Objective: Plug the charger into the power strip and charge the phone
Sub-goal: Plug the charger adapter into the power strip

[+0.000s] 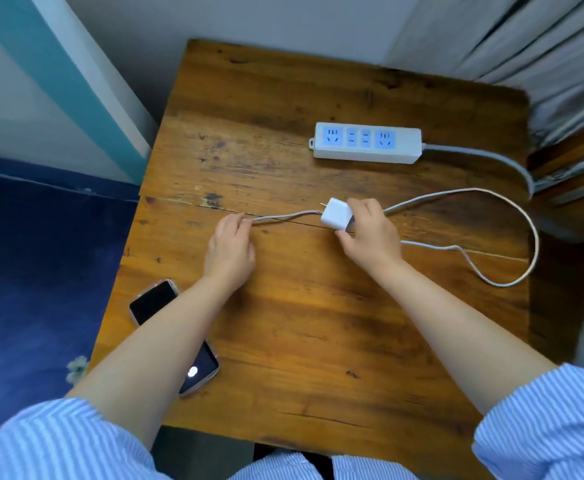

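Observation:
A white charger block point(336, 214) with two metal prongs pointing up and left is gripped by my right hand point(370, 235) at the middle of the wooden table point(301, 323). Its grey cable point(522, 233) loops out to the right and back. My left hand point(230, 249) pinches the cable's free end left of the block. A white power strip point(366, 143) with blue sockets lies at the back right, none occupied. The phone point(155, 301), dark-screened, lies near the front left edge, partly hidden under my left forearm.
The power strip's thick grey cord point(484, 154) runs off the table's right edge toward grey curtains point(525, 46). A blue bedspread point(34, 271) lies left of the table. A wall stands behind it.

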Available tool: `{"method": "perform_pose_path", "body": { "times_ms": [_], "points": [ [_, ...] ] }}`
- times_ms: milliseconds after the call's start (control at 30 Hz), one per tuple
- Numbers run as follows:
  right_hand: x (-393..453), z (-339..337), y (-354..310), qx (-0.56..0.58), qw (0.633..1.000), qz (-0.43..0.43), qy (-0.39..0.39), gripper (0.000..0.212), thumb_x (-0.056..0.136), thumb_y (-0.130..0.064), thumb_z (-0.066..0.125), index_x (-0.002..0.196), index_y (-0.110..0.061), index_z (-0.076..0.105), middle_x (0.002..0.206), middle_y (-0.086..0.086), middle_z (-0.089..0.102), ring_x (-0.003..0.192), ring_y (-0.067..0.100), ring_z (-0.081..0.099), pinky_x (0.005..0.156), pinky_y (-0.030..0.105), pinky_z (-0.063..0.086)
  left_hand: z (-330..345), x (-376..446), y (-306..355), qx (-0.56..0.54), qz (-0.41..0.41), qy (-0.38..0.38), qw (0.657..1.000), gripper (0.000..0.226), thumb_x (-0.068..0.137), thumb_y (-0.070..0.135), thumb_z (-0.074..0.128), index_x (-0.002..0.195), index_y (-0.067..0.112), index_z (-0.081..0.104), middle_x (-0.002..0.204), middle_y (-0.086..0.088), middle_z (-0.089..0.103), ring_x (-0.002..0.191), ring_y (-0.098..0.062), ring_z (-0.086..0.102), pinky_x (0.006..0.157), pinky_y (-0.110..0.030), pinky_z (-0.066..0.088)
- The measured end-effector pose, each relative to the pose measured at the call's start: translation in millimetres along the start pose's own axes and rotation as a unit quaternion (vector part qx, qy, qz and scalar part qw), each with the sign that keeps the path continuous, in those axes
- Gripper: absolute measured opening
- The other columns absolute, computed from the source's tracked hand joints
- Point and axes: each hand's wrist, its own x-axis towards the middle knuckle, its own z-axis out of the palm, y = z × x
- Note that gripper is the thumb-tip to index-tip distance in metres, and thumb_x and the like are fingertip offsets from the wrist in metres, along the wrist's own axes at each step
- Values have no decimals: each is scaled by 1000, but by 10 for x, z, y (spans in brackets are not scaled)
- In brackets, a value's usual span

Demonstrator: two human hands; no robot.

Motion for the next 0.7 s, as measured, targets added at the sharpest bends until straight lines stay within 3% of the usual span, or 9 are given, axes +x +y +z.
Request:
{"method": "perform_pose_path", "body": {
  "times_ms": [133, 333, 533, 700],
  "points": [
    [251, -422, 307, -46, 997, 8, 56, 48, 81, -11, 66, 124, -7, 46, 127, 18, 54, 116, 33, 51, 88, 43, 50, 200, 325, 440, 17, 10, 5, 1000, 50, 94, 20, 41, 140, 8, 29, 153, -12, 23, 143, -26, 13, 118, -39, 13],
    [679, -644, 434, -84, 989, 15, 123, 32, 84, -9, 60, 116, -7, 56, 121, 16, 59, 111, 30, 51, 95, 44, 31, 417, 691, 629, 63, 28, -28, 997, 52, 97, 31, 30, 144, 14, 18, 157, -9, 10, 145, -24, 2, 118, -42, 4],
    [1025, -664, 362, -148, 984, -41, 94, 33, 84, -5, 58, 117, -5, 55, 125, 18, 56, 113, 33, 50, 106, 51, 22, 495, 730, 461, 77, 48, -3, 996, 52, 95, 37, 32, 143, 20, 22, 156, -3, 18, 144, -19, 9, 117, -37, 4],
    [1234, -799, 273, -230, 970, -73, 17, 35, 83, -7, 59, 119, -7, 55, 125, 20, 54, 115, 35, 46, 107, 54, 20, 510, 750, 473, 74, 36, 1, 997, 52, 94, 37, 33, 143, 21, 24, 155, -2, 20, 144, -18, 11, 116, -37, 5]
  ]
}}
